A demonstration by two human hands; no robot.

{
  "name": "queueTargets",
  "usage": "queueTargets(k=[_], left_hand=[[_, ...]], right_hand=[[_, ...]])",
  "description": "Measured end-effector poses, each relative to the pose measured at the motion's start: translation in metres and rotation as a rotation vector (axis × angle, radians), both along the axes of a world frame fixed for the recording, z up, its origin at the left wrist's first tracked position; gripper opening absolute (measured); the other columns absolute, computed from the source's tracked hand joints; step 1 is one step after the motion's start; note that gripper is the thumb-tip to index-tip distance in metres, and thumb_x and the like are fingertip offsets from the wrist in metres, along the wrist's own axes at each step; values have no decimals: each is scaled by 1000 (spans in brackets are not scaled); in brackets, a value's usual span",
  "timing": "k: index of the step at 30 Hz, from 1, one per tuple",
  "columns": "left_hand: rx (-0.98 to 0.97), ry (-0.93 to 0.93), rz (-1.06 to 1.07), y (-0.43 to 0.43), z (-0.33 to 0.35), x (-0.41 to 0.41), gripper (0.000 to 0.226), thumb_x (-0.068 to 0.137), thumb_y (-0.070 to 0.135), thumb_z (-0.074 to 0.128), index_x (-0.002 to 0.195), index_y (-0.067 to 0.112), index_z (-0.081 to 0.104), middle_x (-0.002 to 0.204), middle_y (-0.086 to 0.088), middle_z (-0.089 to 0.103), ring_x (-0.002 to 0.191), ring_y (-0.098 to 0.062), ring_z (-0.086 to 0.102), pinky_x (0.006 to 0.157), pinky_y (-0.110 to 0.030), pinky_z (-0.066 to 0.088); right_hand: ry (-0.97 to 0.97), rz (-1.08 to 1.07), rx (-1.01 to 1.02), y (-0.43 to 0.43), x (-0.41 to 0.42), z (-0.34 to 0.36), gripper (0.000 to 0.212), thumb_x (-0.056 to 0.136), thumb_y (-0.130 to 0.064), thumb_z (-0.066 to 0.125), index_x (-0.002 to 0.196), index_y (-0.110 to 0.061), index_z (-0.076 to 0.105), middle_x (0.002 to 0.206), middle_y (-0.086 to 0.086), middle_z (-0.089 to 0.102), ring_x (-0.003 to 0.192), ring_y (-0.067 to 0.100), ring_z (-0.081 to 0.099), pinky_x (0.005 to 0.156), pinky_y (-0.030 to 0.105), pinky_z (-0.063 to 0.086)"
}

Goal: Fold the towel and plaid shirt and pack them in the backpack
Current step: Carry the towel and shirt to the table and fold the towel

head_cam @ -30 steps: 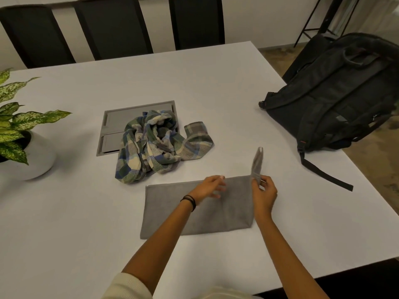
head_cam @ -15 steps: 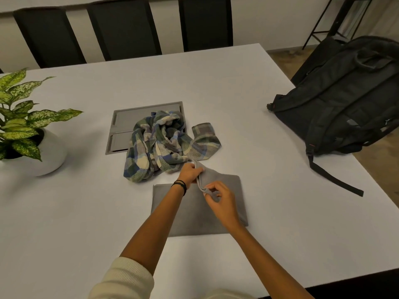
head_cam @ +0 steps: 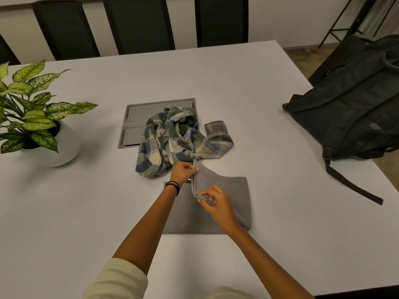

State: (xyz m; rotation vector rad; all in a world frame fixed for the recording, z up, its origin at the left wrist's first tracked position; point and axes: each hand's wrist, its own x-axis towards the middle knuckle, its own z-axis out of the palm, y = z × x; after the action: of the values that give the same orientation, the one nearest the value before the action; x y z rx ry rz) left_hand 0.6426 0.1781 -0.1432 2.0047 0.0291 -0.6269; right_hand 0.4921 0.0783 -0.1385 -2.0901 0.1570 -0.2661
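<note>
The grey towel (head_cam: 228, 190) lies on the white table (head_cam: 259, 104) in front of me, its right part folded over toward the left. My left hand (head_cam: 182, 172) pinches the far corner of the folded flap. My right hand (head_cam: 216, 201) pinches the near corner of the same flap, slightly above the lower layer. The plaid shirt (head_cam: 179, 139) lies crumpled just beyond the towel, untouched. The black backpack (head_cam: 349, 108) rests on the table's right edge, a strap trailing toward me.
A potted plant (head_cam: 36, 126) in a white pot stands at the left. A grey recessed panel (head_cam: 138, 119) sits in the table under the shirt's far side. Black chairs (head_cam: 138, 22) line the far edge.
Both hands have carried the towel's right end over to the left, folding it onto the rest. The towel now looks about half as long.
</note>
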Motion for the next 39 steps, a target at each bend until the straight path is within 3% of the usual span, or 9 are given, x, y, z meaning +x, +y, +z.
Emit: queueTargets(k=[3, 6, 10, 14, 20, 25, 30, 34, 39], left_hand=[[40, -21, -50, 17, -7, 3, 16, 84, 16, 68, 73, 6, 62, 67, -4, 58, 63, -11, 54, 51, -19, 47], [71, -67, -57, 31, -13, 6, 18, 82, 18, 70, 67, 10, 62, 62, -1, 56, 55, -9, 49, 46, -15, 39], [83, -81, -30, 49, -22, 11, 13, 80, 16, 72, 74, 6, 65, 61, 1, 55, 54, -8, 47, 49, -17, 35], [96, -72, 42, 68, -35, 14, 16, 76, 15, 76, 68, 9, 63, 59, 0, 54, 57, -11, 49, 62, -26, 40], [150, -72, 78, 85, -53, 13, 16, 76, 14, 75, 81, 0, 69, 61, 2, 58, 63, -14, 54, 69, -27, 42], [219, -52, 99, 92, -65, 10, 21, 77, 19, 74, 88, 3, 69, 76, -7, 65, 75, -20, 60, 80, -34, 50], [280, -12, 112, 102, -79, 9, 27, 80, 18, 72, 97, -2, 67, 102, -16, 67, 97, -30, 61, 80, -31, 44], [292, -12, 132, 109, -87, 9, 25, 81, 17, 70, 96, -2, 66, 104, -16, 67, 99, -30, 61, 83, -32, 44], [284, -22, 114, 117, -93, 14, 22, 84, 14, 66, 97, -3, 65, 104, -16, 66, 100, -28, 61, 82, -30, 44]], right_hand=[[38, 42, -2, 8, 4, -3, 19, 80, -15, 71, 96, -6, 69, 92, 8, 62, 73, 3, 50, 65, 6, 44], [55, 89, -2, 16, 8, -5, 20, 80, -14, 70, 99, -6, 69, 89, 0, 56, 71, 0, 47, 63, 6, 42], [81, 175, -2, 27, 14, -10, 21, 80, -11, 70, 101, -4, 69, 86, -4, 52, 66, -4, 44, 62, 7, 41], [160, 237, -5, 38, 19, -18, 23, 81, -10, 69, 103, -4, 69, 91, 9, 60, 69, 11, 51, 65, 19, 46], [280, 293, 17, 56, 25, -33, 24, 82, -9, 68, 105, -4, 67, 89, 6, 57, 64, -2, 44, 62, 7, 41], [345, 346, -1, 70, 28, -44, 24, 83, -10, 67, 106, -5, 67, 89, 0, 53, 65, 1, 44, 65, 8, 40], [367, 406, -4, 81, 31, -53, 25, 83, -9, 66, 108, -5, 67, 99, 10, 62, 78, 12, 53, 69, 7, 42], [372, 436, -6, 89, 34, -62, 25, 84, -10, 65, 108, -5, 67, 101, 11, 63, 84, 21, 60, 72, 11, 44], [402, 455, 3, 103, 40, -70, 26, 85, -9, 64, 110, -4, 66, 102, 12, 63, 86, 21, 60, 70, 4, 41]])
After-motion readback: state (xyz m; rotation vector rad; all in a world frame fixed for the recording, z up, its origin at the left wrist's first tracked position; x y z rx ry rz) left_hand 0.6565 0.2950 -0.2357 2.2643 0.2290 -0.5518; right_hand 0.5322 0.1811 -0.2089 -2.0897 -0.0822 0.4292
